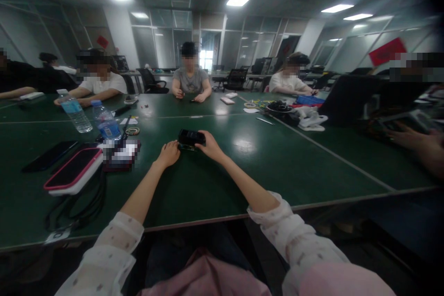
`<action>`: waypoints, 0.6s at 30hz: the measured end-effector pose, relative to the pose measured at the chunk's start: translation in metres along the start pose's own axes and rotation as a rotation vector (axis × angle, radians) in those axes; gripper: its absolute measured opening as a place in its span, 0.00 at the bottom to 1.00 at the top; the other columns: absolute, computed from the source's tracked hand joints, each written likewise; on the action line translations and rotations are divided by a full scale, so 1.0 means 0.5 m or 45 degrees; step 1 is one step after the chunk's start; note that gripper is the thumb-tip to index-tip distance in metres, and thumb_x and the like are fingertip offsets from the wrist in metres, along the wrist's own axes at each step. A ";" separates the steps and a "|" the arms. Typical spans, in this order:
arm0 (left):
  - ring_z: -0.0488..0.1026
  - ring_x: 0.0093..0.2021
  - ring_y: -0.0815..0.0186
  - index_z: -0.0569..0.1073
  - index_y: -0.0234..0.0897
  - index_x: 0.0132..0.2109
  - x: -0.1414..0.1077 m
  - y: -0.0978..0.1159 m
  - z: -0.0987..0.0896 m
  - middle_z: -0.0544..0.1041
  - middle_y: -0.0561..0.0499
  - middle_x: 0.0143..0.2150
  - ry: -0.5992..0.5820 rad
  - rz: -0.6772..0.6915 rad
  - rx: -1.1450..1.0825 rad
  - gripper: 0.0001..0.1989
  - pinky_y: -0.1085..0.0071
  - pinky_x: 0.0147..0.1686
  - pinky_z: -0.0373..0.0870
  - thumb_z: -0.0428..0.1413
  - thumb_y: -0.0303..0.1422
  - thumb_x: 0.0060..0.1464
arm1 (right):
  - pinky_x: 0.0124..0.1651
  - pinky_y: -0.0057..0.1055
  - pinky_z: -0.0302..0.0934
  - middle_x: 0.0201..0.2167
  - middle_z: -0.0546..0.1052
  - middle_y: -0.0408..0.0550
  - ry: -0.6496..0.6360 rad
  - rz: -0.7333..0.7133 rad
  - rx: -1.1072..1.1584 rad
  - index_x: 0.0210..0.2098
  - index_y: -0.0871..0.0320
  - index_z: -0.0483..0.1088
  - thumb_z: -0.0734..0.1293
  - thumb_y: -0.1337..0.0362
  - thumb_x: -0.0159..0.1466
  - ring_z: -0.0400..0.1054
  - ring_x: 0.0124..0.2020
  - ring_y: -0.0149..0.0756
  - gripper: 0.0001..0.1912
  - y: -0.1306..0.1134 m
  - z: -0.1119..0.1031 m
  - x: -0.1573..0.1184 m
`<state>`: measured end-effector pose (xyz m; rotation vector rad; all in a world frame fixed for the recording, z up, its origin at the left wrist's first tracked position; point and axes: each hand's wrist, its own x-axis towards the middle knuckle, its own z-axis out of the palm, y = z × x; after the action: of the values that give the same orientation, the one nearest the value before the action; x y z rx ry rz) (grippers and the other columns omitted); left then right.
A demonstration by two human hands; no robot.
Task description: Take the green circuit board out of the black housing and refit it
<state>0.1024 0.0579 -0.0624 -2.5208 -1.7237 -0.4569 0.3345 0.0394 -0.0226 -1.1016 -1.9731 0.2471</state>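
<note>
A small black box-like object (192, 137) is at the middle of the green table (222, 185). My right hand (210, 146) grips its right end, with the thumb at the near side and the fingers at the top. My left hand (169, 154) rests on the table by its left end, fingers bent toward a thin item (187, 147) under or just before the black object. Whether the left fingers hold that item is too small to tell.
Left of my hands are two water bottles (77, 113), a pink-edged phone (74, 167), a dark phone (50, 156) and black cables (81, 208). Cables and a white device (311, 120) lie back right. Several people sit around the table.
</note>
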 end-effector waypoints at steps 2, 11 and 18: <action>0.56 0.66 0.56 0.61 0.32 0.63 -0.001 0.000 0.000 0.60 0.40 0.66 -0.003 -0.005 -0.001 0.23 0.55 0.62 0.53 0.41 0.32 0.63 | 0.57 0.46 0.60 0.53 0.69 0.55 -0.031 0.005 -0.025 0.58 0.57 0.59 0.69 0.64 0.59 0.64 0.55 0.45 0.29 0.002 0.002 -0.004; 0.56 0.66 0.56 0.58 0.29 0.64 -0.001 0.002 -0.001 0.61 0.39 0.65 0.012 -0.005 -0.038 0.25 0.55 0.62 0.54 0.40 0.31 0.62 | 0.57 0.45 0.60 0.53 0.69 0.58 -0.167 0.059 -0.037 0.57 0.60 0.59 0.70 0.64 0.58 0.64 0.55 0.45 0.29 0.033 0.028 -0.015; 0.57 0.65 0.56 0.55 0.28 0.65 -0.002 0.004 -0.004 0.62 0.39 0.64 0.009 -0.026 -0.050 0.26 0.57 0.62 0.53 0.40 0.31 0.62 | 0.59 0.45 0.58 0.55 0.67 0.57 -0.151 0.057 -0.033 0.59 0.58 0.58 0.69 0.65 0.59 0.61 0.57 0.45 0.30 0.040 0.033 -0.016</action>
<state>0.1037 0.0560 -0.0605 -2.5270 -1.7571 -0.5058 0.3361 0.0487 -0.0480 -1.1727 -2.0631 0.3179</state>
